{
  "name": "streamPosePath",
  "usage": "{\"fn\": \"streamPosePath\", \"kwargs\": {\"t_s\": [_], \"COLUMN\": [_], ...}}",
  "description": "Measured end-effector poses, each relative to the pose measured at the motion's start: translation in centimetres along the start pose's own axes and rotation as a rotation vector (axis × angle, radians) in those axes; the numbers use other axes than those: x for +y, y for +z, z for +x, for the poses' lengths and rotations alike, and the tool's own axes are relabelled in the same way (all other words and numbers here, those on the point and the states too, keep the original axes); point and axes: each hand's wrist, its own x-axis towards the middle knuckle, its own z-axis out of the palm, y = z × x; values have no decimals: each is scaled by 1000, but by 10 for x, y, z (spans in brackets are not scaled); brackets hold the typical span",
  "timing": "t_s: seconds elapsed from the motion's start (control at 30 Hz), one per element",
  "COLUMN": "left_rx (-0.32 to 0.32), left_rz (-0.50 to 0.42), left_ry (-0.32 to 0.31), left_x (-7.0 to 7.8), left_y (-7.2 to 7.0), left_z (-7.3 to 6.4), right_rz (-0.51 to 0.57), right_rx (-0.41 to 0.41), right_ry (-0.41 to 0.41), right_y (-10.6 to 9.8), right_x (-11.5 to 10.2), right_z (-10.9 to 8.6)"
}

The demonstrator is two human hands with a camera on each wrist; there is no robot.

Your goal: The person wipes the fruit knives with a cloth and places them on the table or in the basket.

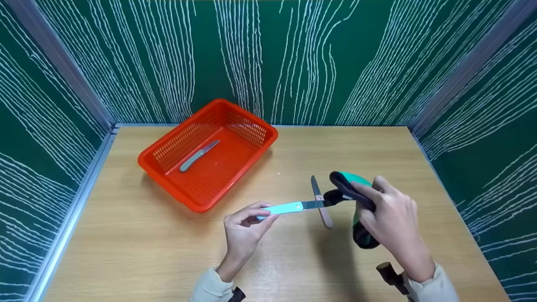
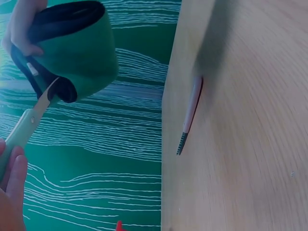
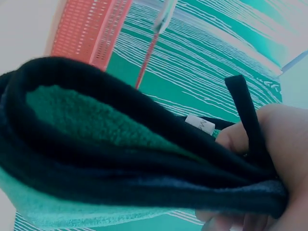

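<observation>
My left hand (image 1: pixel 245 237) pinches the mint-green handle of a folding knife (image 1: pixel 286 208), its blade unfolded and pointing right. My right hand (image 1: pixel 392 218) grips a folded green cloth (image 2: pixel 94 53) with black edging, a small white label and a black loop (image 3: pixel 243 98). The blade's end meets the cloth's black edge in the left wrist view; the tip is partly hidden. Below the blade, a second knife (image 1: pixel 325 219) with a pinkish handle lies on the table. A third knife (image 1: pixel 192 161), grey-handled with a serrated blade, lies inside the red basket.
The red plastic basket (image 1: pixel 200 207) stands at the back left of the wooden table (image 1: pixel 138 251). Green walls (image 1: pixel 205 50) with wavy white lines enclose the table at the back and sides, with metal rails (image 1: pixel 73 218) along the edges.
</observation>
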Motion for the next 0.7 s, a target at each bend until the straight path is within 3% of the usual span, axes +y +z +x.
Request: {"fn": "streamPosePath", "kwargs": {"t_s": [0.27, 0.47, 0.7], "left_rx": [18, 20, 19], "left_rz": [43, 10, 4], "left_ry": [-74, -9, 111], "left_x": [7, 21, 19], "left_y": [1, 11, 16], "left_z": [1, 6, 8], "right_rz": [26, 71, 69], "right_rx": [51, 26, -93], "right_ry": [30, -46, -220], "right_y": [-2, 2, 17], "right_x": [-10, -28, -41], "right_z": [10, 8, 1]}}
